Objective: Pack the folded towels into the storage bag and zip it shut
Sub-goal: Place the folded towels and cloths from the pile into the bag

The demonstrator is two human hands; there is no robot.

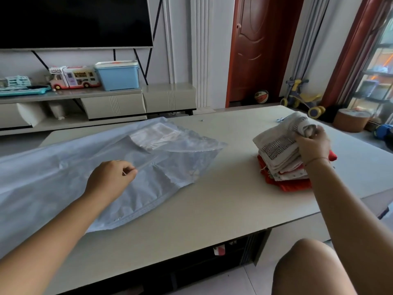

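A large translucent blue-grey storage bag [63,167] lies flat across the left half of the table, its open end pointing right. My left hand [110,177] rests on the bag's top layer, fingers pinched on the plastic near the zip line. On the right stands a stack of folded towels [280,158], white and patterned grey ones over red ones. My right hand [312,143] grips the top white towel, whose far edge is lifted and curled over my fingers.
The beige table [212,209] has its front edge close to my knee [308,269] at lower right. A small blue clip [280,119] lies behind the stack. Beyond the table are a TV cabinet with toys and a blue box [118,75], and a door.
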